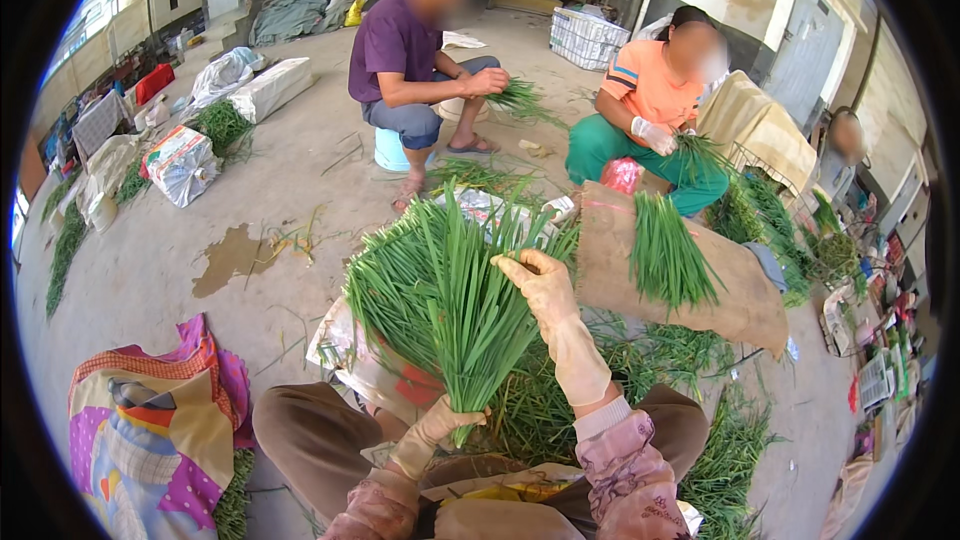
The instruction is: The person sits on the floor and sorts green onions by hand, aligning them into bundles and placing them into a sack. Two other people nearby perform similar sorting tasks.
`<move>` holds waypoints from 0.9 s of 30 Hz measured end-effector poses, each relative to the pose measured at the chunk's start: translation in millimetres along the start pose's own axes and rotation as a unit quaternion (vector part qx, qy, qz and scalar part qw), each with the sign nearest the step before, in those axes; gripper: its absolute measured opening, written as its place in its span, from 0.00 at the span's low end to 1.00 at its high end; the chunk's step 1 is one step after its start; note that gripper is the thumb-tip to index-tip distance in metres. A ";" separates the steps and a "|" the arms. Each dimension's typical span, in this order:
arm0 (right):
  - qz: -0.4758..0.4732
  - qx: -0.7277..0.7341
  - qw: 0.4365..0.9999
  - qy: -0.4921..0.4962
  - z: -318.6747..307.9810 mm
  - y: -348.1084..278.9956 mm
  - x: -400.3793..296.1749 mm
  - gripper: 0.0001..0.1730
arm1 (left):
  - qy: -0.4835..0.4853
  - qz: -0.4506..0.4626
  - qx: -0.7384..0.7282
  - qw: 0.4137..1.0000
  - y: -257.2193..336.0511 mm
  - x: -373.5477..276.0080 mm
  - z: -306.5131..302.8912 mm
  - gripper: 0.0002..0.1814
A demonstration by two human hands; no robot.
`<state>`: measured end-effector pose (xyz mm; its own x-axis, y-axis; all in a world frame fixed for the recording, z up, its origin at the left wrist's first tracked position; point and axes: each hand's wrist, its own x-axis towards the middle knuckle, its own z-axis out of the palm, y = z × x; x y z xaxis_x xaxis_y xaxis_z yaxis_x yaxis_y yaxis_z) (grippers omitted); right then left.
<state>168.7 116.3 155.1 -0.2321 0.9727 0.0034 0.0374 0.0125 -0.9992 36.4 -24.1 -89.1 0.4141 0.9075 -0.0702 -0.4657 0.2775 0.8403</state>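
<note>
My left hand (pixel 431 431), in a pale rubber glove, grips the narrow lower end of a fanned bunch of green garlic chives (pixel 469 337). The blades spread upward and away from me. My right hand (pixel 555 311), gloved alike, is at the bunch's upper right side, thumb and forefinger pinched together on blade ends. Right behind the bunch lies a thick stack of chives (pixel 386 270) with pale cut ends, resting on a white printed sack (pixel 367 382). Loose chives (pixel 540 405) cover the ground between my knees.
A burlap-covered surface (pixel 607 255) at the right carries another chive bundle (pixel 667 251). Two people sit opposite, each handling chives: one in a purple shirt (pixel 386 45), one in an orange shirt (pixel 645 79). A patterned cloth (pixel 150 442) lies at my left over more greens.
</note>
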 end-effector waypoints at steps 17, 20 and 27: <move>-0.105 0.639 0.755 0.099 -36.9 -42.1 -19.5 0.10 | -0.005 0.006 -0.020 1.000 -9.9 1.8 -0.2 0.13; -0.129 0.456 0.880 0.014 -45.6 -13.3 -6.8 0.11 | -0.010 0.013 -0.008 1.000 -12.6 4.8 -3.1 0.12; -0.039 0.055 0.993 0.095 -16.2 0.9 21.7 0.19 | -0.026 0.024 0.000 0.999 -9.3 4.5 -2.6 0.13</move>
<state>179.5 141.2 154.9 -0.0414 0.9961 0.0781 -0.0825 0.0745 -0.9938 40.5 -21.8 -98.7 0.4314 0.9021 -0.0026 -0.4853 0.2345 0.8423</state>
